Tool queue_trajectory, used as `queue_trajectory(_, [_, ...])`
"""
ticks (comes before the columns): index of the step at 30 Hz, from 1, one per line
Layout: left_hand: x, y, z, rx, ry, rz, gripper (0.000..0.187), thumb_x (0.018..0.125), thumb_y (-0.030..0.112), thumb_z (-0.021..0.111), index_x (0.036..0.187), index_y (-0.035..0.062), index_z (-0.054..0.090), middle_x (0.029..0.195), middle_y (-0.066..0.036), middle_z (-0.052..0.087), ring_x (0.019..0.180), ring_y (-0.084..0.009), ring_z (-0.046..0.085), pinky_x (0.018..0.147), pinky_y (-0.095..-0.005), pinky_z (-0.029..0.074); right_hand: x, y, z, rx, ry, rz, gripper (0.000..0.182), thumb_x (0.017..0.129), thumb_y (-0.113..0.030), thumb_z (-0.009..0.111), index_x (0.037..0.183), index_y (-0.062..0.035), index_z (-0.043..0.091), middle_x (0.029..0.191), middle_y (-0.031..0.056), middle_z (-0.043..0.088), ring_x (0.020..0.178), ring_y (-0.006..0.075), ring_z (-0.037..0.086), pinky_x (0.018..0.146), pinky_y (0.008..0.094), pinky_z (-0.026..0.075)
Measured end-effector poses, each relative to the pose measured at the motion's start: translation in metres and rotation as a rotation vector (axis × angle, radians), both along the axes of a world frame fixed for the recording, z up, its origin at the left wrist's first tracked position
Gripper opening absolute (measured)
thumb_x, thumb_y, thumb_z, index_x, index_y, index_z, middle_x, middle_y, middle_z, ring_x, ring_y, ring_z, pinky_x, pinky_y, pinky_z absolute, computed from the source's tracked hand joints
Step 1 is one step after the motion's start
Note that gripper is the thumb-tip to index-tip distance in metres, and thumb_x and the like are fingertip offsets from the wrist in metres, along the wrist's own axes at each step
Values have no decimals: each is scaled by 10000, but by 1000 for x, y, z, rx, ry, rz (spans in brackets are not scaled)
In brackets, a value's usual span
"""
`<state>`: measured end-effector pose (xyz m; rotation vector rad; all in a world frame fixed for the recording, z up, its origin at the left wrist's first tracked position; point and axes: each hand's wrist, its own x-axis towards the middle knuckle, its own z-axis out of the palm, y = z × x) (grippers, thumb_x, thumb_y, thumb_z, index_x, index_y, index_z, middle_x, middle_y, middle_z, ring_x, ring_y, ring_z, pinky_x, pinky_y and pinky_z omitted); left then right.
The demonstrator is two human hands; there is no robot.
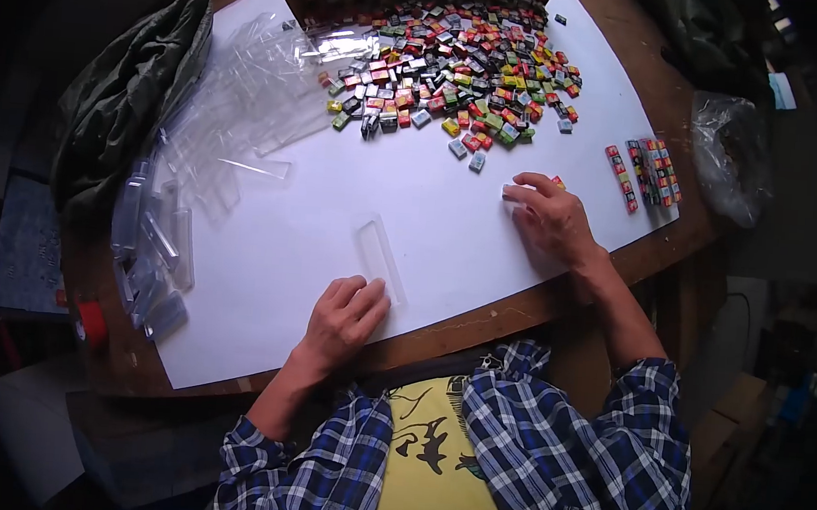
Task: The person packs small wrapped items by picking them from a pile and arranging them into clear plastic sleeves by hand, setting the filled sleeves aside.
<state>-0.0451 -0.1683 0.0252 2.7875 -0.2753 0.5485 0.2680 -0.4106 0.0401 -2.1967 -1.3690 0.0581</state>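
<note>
My left hand (347, 319) rests on the white sheet, its curled fingers at the lower end of a clear plastic tray (380, 256); whether they grip it is unclear. To the right, my right hand (558, 218) is over the sheet, thumb and fingers bent. A small pale piece (508, 193) shows at its fingertips, and a red and yellow piece (558, 182) lies just behind the fingers. Beyond both hands spreads a heap of small wrapped pieces (459, 78) in red, black, green, yellow and silver.
Clear plastic sleeves (249, 102) lie at the back left, with more clear trays (159, 238) below them. Filled rows of pieces (656, 173) stand at the right edge beside a clear bag (733, 159). Dark cloth (131, 93) and red tape (91, 323) are at the left.
</note>
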Motion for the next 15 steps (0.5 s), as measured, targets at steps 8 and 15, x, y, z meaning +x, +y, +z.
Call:
queue_trajectory(8, [2,-42,-7,-172,-10,45,229,824,85,726,1044,22,716,1234,-112,699,1075,-278,666,936,-413,537,36,27,0,-102,0,203,304,883,66,759,1150,-76,787,1248,134,736,888,288,780,733,351,643])
queue_trajectory(15, [4,-49,-7,-230,-3,73,199,827,77,738,1020,32,727,1223,-96,712,1083,-268,668,949,-408,527,52,61,1,-72,24,344,197,897,49,753,1079,-26,744,1242,115,733,1033,333,763,839,419,650])
